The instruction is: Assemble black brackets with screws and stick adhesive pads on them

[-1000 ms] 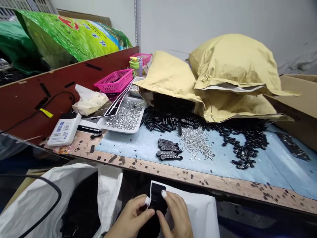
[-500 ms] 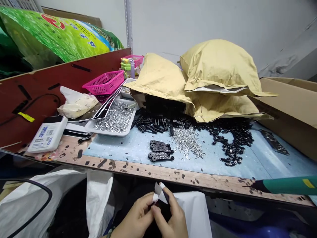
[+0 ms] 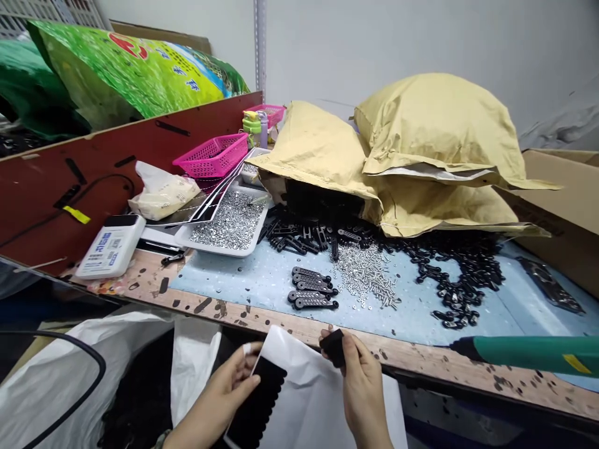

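My left hand (image 3: 218, 388) holds a white backing sheet (image 3: 304, 393) by its edge, with my thumb resting on it. A strip of black scallop-edged foam (image 3: 255, 399) lies on that sheet just right of the hand. My right hand (image 3: 362, 390) pinches a small black pad (image 3: 333, 347) between thumb and fingers, apart from the strip. Both hands are below the bench's wooden front edge (image 3: 290, 327). The sheet's lower part runs out of view.
A white sack (image 3: 135, 368) of black parts stands at lower left. On the blue mat (image 3: 407, 305) lie black metal links (image 3: 311, 288), loose screws and a tray of nuts (image 3: 229, 221). A green-handled electric screwdriver (image 3: 528, 352) reaches in from the right.
My hands have moved apart. The small black pad is now off the sheet in my right hand, and the black strip shows on the white sheet. The green screwdriver has come in since the oldest frame.
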The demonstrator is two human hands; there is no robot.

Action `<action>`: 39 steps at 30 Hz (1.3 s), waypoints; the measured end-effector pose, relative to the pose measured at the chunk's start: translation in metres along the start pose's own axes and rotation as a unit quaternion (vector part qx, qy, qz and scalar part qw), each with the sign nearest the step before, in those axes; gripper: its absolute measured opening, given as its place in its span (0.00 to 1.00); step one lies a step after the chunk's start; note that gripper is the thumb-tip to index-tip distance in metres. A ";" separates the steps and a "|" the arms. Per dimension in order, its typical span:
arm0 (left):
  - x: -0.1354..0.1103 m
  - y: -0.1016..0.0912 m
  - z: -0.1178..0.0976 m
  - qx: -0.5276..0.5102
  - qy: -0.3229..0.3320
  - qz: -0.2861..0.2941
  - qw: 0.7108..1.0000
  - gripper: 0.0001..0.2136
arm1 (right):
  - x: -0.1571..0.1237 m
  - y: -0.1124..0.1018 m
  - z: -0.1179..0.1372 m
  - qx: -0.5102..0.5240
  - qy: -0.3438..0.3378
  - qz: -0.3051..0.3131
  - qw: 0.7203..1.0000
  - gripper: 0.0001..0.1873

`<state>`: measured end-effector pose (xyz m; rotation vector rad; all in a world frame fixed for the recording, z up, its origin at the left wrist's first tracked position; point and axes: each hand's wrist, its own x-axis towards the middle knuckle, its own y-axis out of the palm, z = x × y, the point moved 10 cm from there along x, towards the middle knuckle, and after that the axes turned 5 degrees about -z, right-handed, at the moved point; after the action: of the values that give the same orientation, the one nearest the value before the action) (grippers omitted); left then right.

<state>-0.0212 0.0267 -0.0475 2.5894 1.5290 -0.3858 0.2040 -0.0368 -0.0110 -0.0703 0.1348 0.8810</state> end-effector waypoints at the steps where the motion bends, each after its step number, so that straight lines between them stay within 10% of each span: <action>1: -0.002 -0.013 -0.008 0.038 0.021 -0.042 0.998 0.26 | 0.002 0.002 0.007 -0.006 -0.025 0.005 1.000 0.21; 4: -0.009 -0.016 -0.037 0.086 0.044 -0.045 0.994 0.19 | -0.002 0.017 0.045 -0.078 -0.198 0.027 0.977 0.20; 9: 0.001 0.045 -0.069 -0.096 -0.048 0.119 0.987 0.22 | -0.034 0.074 0.077 -0.279 -0.427 0.090 0.855 0.38; 17: 0.030 0.030 -0.079 -0.004 0.028 -0.007 1.000 0.13 | -0.017 0.060 0.070 -0.372 -0.334 0.117 0.858 0.24; 25: 0.038 0.041 -0.080 0.025 0.047 0.044 0.998 0.14 | -0.021 0.071 0.095 -0.349 -0.400 0.119 0.839 0.07; 28: 0.043 0.028 -0.087 0.078 0.086 -0.011 0.993 0.14 | -0.003 0.055 0.085 -0.298 -0.341 0.096 0.886 0.07; 32: 0.047 0.023 -0.118 0.290 0.261 -0.068 0.918 0.16 | 0.047 0.023 0.058 -0.224 -0.169 0.057 0.958 0.13; 39: 0.054 0.061 -0.121 0.482 0.401 -0.004 0.779 0.19 | 0.090 0.026 0.039 -0.212 -0.118 0.071 0.968 0.18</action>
<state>0.0763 0.0694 0.0519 3.9244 1.8908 0.0030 0.2435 0.0532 0.0146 -0.3572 -0.2771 1.0430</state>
